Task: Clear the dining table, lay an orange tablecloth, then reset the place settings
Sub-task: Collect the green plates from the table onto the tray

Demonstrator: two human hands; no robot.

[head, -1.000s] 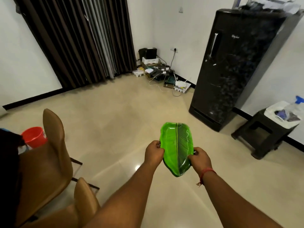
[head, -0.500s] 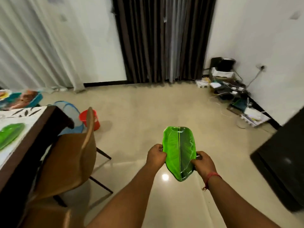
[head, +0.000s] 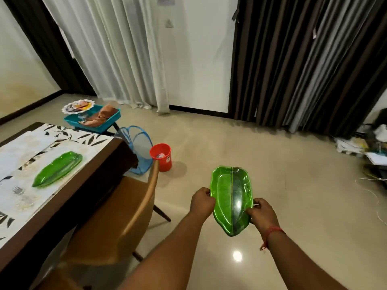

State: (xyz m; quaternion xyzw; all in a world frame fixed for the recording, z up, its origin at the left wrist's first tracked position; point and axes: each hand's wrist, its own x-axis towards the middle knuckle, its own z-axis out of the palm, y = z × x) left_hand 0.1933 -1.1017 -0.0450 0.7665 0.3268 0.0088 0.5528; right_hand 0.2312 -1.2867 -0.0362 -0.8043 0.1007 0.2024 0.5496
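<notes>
I carry a green leaf-shaped plate (head: 231, 200) over the floor, held level in front of me. My left hand (head: 201, 201) grips its left rim and my right hand (head: 260, 212) grips its right rim. To the left stands the dining table (head: 69, 192), covered by a white cloth with black leaf print (head: 27, 147). A second green leaf-shaped plate (head: 57, 168) lies on that cloth, with a fork (head: 18, 190) beside it.
A brown chair (head: 117, 214) stands tucked at the table's near side, left of my arms. Behind it are a red bucket (head: 161, 156), a blue mesh hamper (head: 138, 151) and a teal tray (head: 94, 119) with orange-brown cloth. Cables and clutter (head: 368, 151) lie far right.
My view has swung left from the black fridge to the table and curtains. Both hands have kept the same grip on the green plate.
</notes>
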